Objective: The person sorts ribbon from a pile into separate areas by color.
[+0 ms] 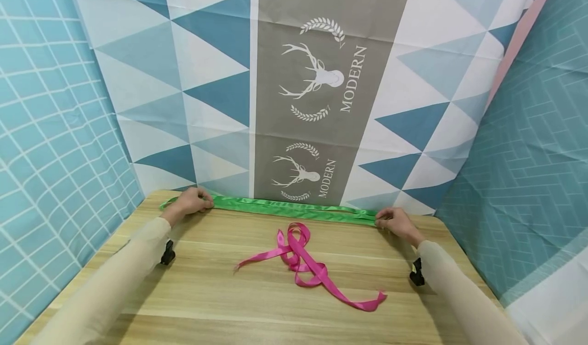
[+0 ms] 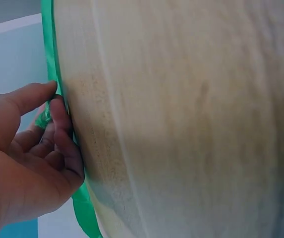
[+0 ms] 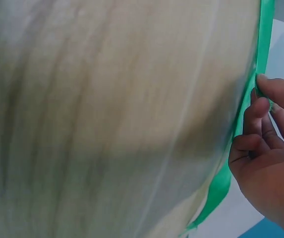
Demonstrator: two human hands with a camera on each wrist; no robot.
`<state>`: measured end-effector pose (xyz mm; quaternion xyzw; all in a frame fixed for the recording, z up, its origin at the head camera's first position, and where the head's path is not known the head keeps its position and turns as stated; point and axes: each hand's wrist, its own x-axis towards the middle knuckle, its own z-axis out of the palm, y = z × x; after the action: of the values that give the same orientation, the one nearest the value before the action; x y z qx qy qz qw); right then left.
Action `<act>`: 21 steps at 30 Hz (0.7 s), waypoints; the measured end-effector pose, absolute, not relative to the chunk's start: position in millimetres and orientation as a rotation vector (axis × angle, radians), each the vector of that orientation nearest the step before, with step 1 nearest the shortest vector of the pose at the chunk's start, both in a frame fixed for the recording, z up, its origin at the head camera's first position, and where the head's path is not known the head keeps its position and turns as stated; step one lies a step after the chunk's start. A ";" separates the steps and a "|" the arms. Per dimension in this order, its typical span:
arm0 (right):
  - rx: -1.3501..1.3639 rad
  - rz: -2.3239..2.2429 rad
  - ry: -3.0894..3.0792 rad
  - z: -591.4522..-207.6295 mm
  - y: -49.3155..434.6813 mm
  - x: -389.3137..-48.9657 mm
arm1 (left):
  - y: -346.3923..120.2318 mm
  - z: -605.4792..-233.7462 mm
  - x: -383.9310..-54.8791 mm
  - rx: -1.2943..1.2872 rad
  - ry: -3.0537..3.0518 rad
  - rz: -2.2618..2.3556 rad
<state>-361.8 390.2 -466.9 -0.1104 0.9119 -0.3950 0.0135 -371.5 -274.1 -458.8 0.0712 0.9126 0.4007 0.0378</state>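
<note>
The long, shiny green satin ribbon (image 1: 294, 208) lies stretched flat along the far edge of the light wooden table (image 1: 220, 294), running from about ten o'clock to two o'clock in the head view, right against the foot of the backdrop. The left hand (image 1: 190, 202) pinches the ribbon near its ten o'clock end, thumb and curled fingers (image 2: 62, 130) closed on the green strip (the wrist view shows the ribbon bunched between them). The right hand (image 1: 397, 222) grips the other end at two o'clock, its bent fingers (image 3: 255, 115) pressed against the ribbon at the table edge.

Near the table's centre, well apart from both hands, a loose magenta satin ribbon (image 1: 308, 266) lies in a tangle of loops, one tail trailing toward four o'clock. Behind the table hangs a triangle-patterned cloth backdrop (image 1: 321, 79) with deer emblems.
</note>
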 end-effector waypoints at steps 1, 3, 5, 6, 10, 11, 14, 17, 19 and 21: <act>-0.333 -1.225 2.849 -468.4 389.9 -362.5 | -273.6 -459.3 -371.7 0.213 2.810 1.222; -0.307 -1.222 2.858 -471.1 389.1 -363.5 | -272.3 -460.0 -371.2 0.212 2.822 1.215; -0.285 -1.209 2.869 -472.8 388.0 -364.3 | -271.0 -460.2 -370.6 0.211 2.837 1.219; -0.276 -1.202 2.871 -473.8 387.7 -364.8 | -270.5 -460.4 -370.4 0.209 2.842 1.224; -0.252 -1.177 2.888 -476.2 385.3 -365.7 | -268.7 -460.3 -368.8 0.174 2.870 1.216; -0.260 -1.172 2.890 -475.8 384.7 -365.3 | -268.7 -460.0 -368.4 0.169 2.873 1.210; -0.257 -1.176 2.881 -473.1 382.5 -363.0 | -269.0 -458.4 -367.0 0.159 2.901 1.161; -0.256 -1.167 2.867 -465.6 381.4 -359.1 | -270.2 -453.2 -364.0 0.178 2.934 1.094; -0.240 -1.134 2.879 -457.7 381.1 -355.7 | -272.5 -446.8 -361.8 0.184 2.979 1.037; -0.240 -1.079 2.917 -446.4 381.1 -350.8 | -275.0 -436.4 -359.6 0.192 3.013 1.008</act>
<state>-350.8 381.1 -446.4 -0.0770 0.9351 -0.3458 0.0110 -359.6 -275.0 -436.4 0.0602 0.9464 0.3167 -0.0206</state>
